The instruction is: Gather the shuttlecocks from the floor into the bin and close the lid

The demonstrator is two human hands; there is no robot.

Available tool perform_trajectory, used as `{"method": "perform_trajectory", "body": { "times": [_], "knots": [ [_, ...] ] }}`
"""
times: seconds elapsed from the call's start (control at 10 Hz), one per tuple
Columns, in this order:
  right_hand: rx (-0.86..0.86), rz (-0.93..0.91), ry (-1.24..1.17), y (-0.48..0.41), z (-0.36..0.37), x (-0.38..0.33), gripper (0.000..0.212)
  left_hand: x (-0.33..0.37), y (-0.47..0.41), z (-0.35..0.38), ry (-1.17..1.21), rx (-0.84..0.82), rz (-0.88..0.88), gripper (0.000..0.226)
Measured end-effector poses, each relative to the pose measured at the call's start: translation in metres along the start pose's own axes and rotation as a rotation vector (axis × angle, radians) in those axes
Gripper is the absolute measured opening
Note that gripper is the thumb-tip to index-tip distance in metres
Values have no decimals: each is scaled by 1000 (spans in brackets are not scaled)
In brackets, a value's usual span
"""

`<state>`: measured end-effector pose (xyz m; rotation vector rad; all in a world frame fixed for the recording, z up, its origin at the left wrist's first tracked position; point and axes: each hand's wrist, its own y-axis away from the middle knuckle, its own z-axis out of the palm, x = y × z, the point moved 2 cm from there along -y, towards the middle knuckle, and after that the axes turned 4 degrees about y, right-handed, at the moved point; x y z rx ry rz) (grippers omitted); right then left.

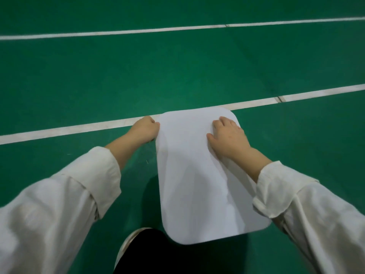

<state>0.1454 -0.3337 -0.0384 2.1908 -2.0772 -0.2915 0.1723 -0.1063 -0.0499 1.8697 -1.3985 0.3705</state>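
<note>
below, head view: a flat white lid [197, 175] w/ rounded corners lies level mid-frame, its long side running away from the person. the bin under it is hidden, so can't tell how the lid sits on it. left hand [145, 130] is at the lid's far left edge, fingers curled round that edge, gripping it. right hand [227, 137] rests palm-down on top of the lid near its far right corner, fingers spread & nearly straight, holding nothing. hands are apart, one each side of the lid's far end. both arms wear white sleeves [59, 194]. green court floor [79, 76] lies all round the lid. a white line [79, 128] runs just behind the lid's far edge; a 2nd white line [118, 32] lies well beyond it. by the lid's near left corner: a white shoe [126, 246] & a dark trouser leg [158, 254].
</note>
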Motion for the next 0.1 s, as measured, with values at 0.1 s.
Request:
{"method": "perform_trajectory", "body": {
  "times": [0.1],
  "knots": [
    [39,-39,-37,11,-24,-12,31,5,21,-23,-378,38,127,26]
  ]
}}
